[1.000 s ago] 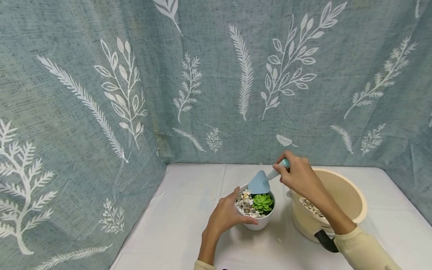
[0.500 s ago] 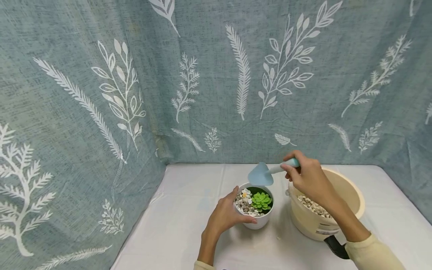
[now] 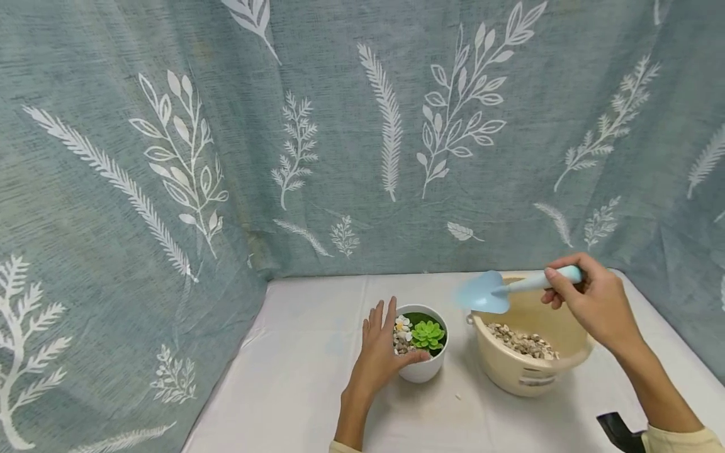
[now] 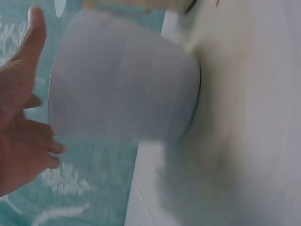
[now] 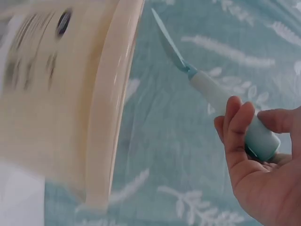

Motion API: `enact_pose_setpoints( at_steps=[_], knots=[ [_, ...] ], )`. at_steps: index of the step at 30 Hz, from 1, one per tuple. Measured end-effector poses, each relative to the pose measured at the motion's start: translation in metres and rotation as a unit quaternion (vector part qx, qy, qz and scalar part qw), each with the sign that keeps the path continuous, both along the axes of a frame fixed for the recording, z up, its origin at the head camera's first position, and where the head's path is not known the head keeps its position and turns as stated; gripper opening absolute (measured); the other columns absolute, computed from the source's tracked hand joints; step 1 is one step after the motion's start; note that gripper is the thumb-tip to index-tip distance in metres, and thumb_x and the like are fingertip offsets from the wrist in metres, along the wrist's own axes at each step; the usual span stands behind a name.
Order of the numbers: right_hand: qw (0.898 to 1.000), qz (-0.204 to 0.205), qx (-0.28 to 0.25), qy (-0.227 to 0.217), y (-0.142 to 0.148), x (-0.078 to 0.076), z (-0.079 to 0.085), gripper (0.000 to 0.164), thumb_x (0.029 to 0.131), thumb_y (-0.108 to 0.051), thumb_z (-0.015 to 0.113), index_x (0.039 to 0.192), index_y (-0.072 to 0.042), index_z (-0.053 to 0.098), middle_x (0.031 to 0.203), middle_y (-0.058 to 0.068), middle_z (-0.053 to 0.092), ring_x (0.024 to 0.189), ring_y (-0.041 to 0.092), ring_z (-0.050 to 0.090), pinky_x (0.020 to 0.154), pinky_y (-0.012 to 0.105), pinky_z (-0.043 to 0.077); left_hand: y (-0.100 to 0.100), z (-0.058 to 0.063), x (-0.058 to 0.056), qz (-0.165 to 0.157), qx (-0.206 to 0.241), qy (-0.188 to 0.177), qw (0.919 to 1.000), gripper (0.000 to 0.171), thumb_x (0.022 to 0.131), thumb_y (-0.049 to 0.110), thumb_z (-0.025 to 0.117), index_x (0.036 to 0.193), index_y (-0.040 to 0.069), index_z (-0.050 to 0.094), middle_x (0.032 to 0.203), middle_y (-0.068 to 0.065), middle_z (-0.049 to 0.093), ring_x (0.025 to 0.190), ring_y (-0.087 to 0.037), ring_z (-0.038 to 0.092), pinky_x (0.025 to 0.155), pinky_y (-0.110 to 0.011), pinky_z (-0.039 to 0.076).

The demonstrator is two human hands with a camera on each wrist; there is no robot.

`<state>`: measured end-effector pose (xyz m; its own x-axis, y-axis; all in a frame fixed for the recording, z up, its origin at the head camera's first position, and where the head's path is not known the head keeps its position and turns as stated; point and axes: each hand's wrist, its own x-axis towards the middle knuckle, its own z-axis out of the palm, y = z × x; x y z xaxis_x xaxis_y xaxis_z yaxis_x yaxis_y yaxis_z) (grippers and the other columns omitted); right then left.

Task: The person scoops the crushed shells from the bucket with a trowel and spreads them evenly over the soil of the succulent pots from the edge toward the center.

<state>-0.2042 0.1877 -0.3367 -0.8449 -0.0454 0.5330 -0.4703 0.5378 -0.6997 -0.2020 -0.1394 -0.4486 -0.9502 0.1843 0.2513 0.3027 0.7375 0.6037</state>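
Observation:
My right hand (image 3: 597, 302) grips the pale handle of a light blue garden trowel (image 3: 488, 292), held level above the near-left part of a cream tub (image 3: 515, 376). In the right wrist view, fingers and thumb curl round the trowel handle (image 5: 211, 92). A white pot (image 3: 420, 372) stands left of the tub, holding a green succulent (image 3: 428, 335), a white flower (image 3: 402, 323) and pebbles. Beside the pot's left side is my left hand (image 3: 374, 355), fingers extended, thumb in front of the rim. The left wrist view shows the hand by the pot wall (image 4: 122, 80).
Gravel (image 3: 523, 343) lies in the bottom of the tub. One small pebble (image 3: 458, 396) sits on the white tablecloth (image 3: 306, 377) in front of the pot. A teal curtain (image 3: 340, 151) with white leaf prints hangs behind the table.
My right hand has carried the trowel rightward from over the pot to over the tub. My left hand has loosened from round the pot, its fingers now straighter.

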Motion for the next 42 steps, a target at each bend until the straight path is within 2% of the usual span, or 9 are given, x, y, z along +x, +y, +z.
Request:
enact_pose_setpoints(
  at_steps=[4,8,12,16,21,24,30,35,42],
  knots=[
    [0.998,-0.043,0.041,0.009,0.022,0.005,0.002,0.012,0.09,-0.015,0.059,0.1,-0.008,0.059,0.067,0.007,0.065,0.054,0.012,0.061,0.048,0.019,0.047,0.032,0.009,-0.003,-0.017,0.011,0.089,0.9959,0.098,0.07,0.067,0.06,0.148,0.026,0.016,0.152,-0.007,0.013,0.139,-0.031,0.01,0.109,-0.054,0.012],
    [0.987,-0.05,0.145,0.047,0.03,0.001,0.001,0.01,0.089,-0.013,0.06,0.098,-0.008,0.06,0.067,0.001,0.063,0.054,0.006,0.058,0.044,0.019,0.044,0.066,0.019,-0.004,-0.074,0.013,0.127,0.9891,0.086,0.075,0.063,0.059,0.145,0.029,0.024,0.151,-0.003,0.018,0.137,-0.03,0.017,0.108,-0.05,0.021],
    [0.96,-0.019,0.259,0.103,0.031,-0.007,-0.007,0.011,0.084,-0.003,0.063,0.093,-0.007,0.058,0.07,-0.003,0.058,0.051,0.001,0.046,0.042,0.019,0.038,0.097,0.024,-0.002,-0.114,-0.009,0.105,0.9879,0.084,0.076,0.068,0.053,0.145,0.026,0.027,0.151,-0.006,0.02,0.134,-0.03,0.026,0.104,-0.046,0.031],
    [0.928,0.031,0.34,0.15,0.021,-0.018,-0.023,0.011,0.083,-0.006,0.064,0.087,-0.011,0.055,0.075,-0.006,0.053,0.054,0.001,0.04,0.046,0.019,0.036,0.109,0.023,0.0,-0.11,-0.033,0.084,0.9899,0.086,0.074,0.073,0.048,0.141,0.02,0.038,0.149,-0.011,0.023,0.13,-0.028,0.034,0.099,-0.04,0.039],
    [0.887,0.079,0.435,0.131,0.018,-0.027,-0.042,0.02,0.078,0.0,0.066,0.087,-0.01,0.051,0.076,-0.004,0.047,0.06,0.007,0.048,0.05,0.022,0.04,0.113,0.018,0.002,-0.106,-0.038,0.081,0.9903,0.077,0.076,0.072,0.045,0.134,0.022,0.049,0.15,-0.012,0.019,0.124,-0.028,0.042,0.097,-0.037,0.042],
    [0.874,0.09,0.466,0.101,0.021,-0.03,-0.047,0.03,0.071,0.004,0.071,0.085,-0.012,0.049,0.075,-0.004,0.045,0.06,0.01,0.051,0.049,0.021,0.04,0.115,0.018,0.002,-0.109,-0.041,0.074,0.9905,0.075,0.077,0.072,0.042,0.134,0.024,0.048,0.151,-0.009,0.015,0.122,-0.029,0.045,0.095,-0.037,0.043],
    [0.888,0.097,0.444,0.071,0.025,-0.035,-0.045,0.025,0.077,-0.004,0.07,0.078,-0.014,0.047,0.069,-0.008,0.044,0.056,0.006,0.05,0.048,0.019,0.038,0.117,0.019,0.002,-0.104,-0.044,0.073,0.9909,0.073,0.077,0.073,0.042,0.134,0.027,0.047,0.151,-0.009,0.016,0.121,-0.03,0.046,0.095,-0.038,0.044],
    [0.906,0.107,0.409,0.002,0.025,-0.036,-0.038,0.014,0.085,-0.011,0.063,0.08,-0.014,0.051,0.064,-0.011,0.046,0.049,-0.001,0.039,0.046,0.019,0.036,0.116,0.018,0.002,-0.106,-0.04,0.073,0.9909,0.074,0.076,0.073,0.043,0.134,0.026,0.048,0.151,-0.011,0.017,0.121,-0.031,0.046,0.094,-0.038,0.044],
    [0.933,0.042,0.341,-0.111,0.03,-0.037,-0.034,0.009,0.091,-0.016,0.055,0.089,-0.007,0.056,0.064,-0.004,0.054,0.049,0.006,0.045,0.046,0.024,0.037,0.116,0.017,0.002,-0.11,-0.033,0.068,0.991,0.076,0.076,0.073,0.042,0.133,0.024,0.05,0.151,-0.01,0.018,0.12,-0.03,0.046,0.093,-0.037,0.045]
  ],
)
